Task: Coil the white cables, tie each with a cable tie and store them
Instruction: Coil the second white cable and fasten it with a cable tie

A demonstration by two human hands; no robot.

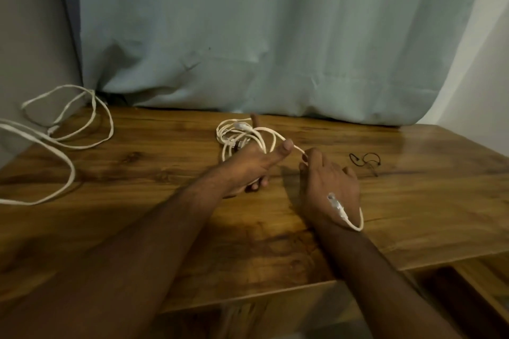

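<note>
A white cable (242,136) lies in loose loops around the fingers of my left hand (252,165), which holds the coil over the middle of the wooden table (165,215). My right hand (329,187) pinches the same cable just right of the left thumb. The cable's tail curls over the back of my right wrist and ends in a clear connector (336,205). A second, flat white cable (68,129) sprawls uncoiled over the table's left end. A thin black cable tie (365,161) lies on the table to the right of my right hand.
A pale blue-grey curtain (275,36) hangs behind the table and touches its back edge. A grey wall (30,36) stands at the left. The table's front edge runs close to my forearms, with a dark open gap (454,292) at the lower right.
</note>
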